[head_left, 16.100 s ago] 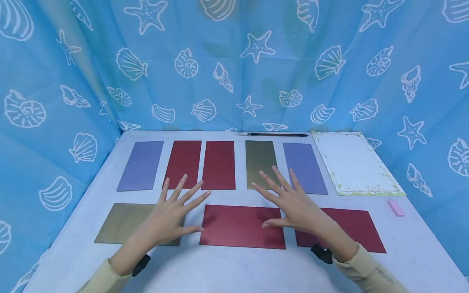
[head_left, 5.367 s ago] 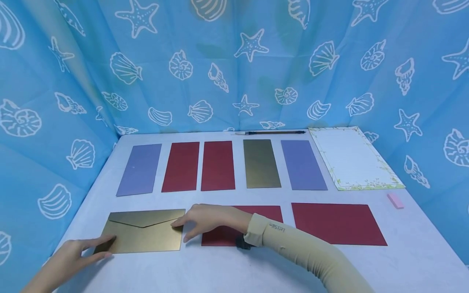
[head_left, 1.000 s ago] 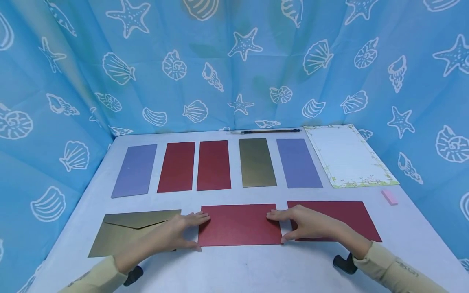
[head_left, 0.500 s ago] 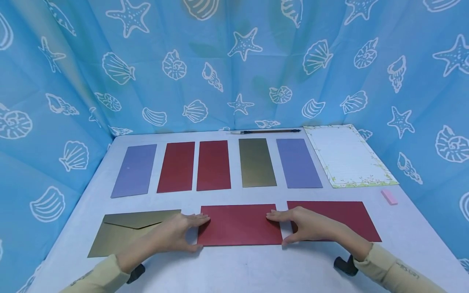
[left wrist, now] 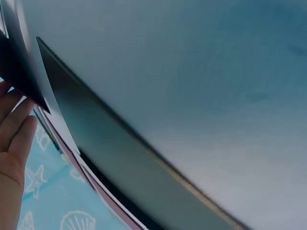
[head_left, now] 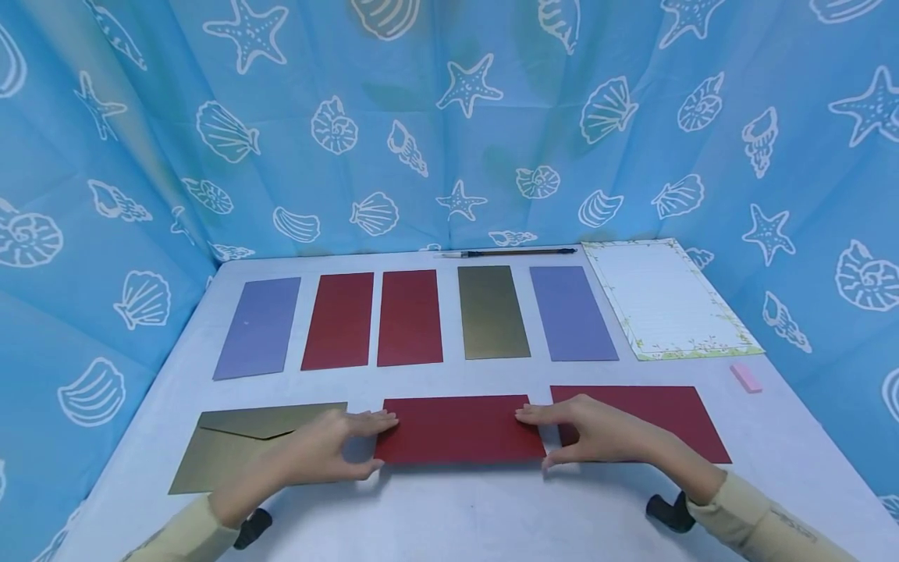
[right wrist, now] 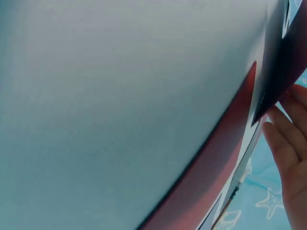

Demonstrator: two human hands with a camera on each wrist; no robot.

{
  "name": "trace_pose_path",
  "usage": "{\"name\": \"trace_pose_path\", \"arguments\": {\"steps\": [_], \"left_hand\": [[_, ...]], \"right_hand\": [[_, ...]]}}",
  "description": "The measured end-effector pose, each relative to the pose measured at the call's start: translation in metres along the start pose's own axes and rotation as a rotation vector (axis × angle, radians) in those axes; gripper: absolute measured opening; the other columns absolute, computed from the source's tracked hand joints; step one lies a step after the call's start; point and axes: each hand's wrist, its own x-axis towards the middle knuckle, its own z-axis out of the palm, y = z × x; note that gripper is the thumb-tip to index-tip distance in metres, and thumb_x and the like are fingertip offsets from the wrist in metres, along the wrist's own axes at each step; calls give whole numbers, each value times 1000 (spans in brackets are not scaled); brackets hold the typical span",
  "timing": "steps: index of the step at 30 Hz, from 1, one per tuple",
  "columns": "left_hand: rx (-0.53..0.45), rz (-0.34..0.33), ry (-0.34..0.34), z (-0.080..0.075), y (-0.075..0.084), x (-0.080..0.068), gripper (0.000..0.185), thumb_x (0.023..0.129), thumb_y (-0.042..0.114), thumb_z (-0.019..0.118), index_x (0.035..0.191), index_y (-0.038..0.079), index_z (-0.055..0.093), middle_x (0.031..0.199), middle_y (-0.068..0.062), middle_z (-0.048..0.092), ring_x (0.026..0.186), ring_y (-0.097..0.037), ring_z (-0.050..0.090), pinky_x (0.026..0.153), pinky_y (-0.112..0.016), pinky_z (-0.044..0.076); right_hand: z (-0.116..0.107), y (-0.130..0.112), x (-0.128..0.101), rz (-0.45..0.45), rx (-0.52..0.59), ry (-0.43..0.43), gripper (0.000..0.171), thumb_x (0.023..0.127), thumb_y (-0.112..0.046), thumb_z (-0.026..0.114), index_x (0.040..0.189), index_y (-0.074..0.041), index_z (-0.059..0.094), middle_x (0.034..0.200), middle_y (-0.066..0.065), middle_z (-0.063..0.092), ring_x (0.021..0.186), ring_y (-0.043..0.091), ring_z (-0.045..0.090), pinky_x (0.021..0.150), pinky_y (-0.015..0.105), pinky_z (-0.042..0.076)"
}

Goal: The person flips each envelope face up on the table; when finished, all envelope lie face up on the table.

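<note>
The middle red envelope point(head_left: 460, 429) of the near row is tilted, its near edge raised off the table with a shadow beneath. My left hand point(head_left: 326, 449) holds its left end, fingertips on top and thumb by the near corner. At the right end, my right hand point(head_left: 597, 429) holds it in the same way. Both wrist views show the envelope's dark underside, beside the left fingers point(left wrist: 21, 127) and the right fingers point(right wrist: 283, 127). Under my left forearm lies a gold envelope point(head_left: 225, 453), flap side up. Another red envelope point(head_left: 653, 414) lies partly behind my right hand.
Across the far row lie a purple envelope point(head_left: 258, 328), two red ones point(head_left: 339, 320), a gold one point(head_left: 493, 312) and a second purple one point(head_left: 574, 312). Behind them is a brush point(head_left: 520, 252). Bordered paper point(head_left: 667, 300) and a pink eraser point(head_left: 746, 378) sit at right.
The middle red envelope's near edge has come up off the table, held by both hands. Earlier, the near gold envelope went from plain side up to flap side up.
</note>
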Motion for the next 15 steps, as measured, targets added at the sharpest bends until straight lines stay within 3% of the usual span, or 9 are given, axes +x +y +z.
{"name": "trace_pose_path", "arguments": {"steps": [6,12,15], "left_hand": [[-57,35,41,2,-1,-7,56,86,40,72,130,7,62,130,-4,61,118,-20,57,89,-35,51],[-17,54,93,1,-1,-6,42,84,7,74,125,6,66,122,-8,65,111,-19,62,81,-27,54],[-3,59,154,-1,0,-5,39,82,-1,73,119,8,70,116,-5,68,105,-15,65,78,-22,54]], "right_hand": [[-5,-1,-6,28,81,22,60,85,-41,73,138,-20,55,134,-5,58,103,13,58,71,23,52],[-9,-3,-7,1,104,48,54,87,-35,72,136,-17,57,131,-4,60,110,16,61,78,27,54],[-11,-4,-7,-36,108,76,49,89,-32,70,134,-16,60,128,-4,62,112,16,61,82,29,54]]}}
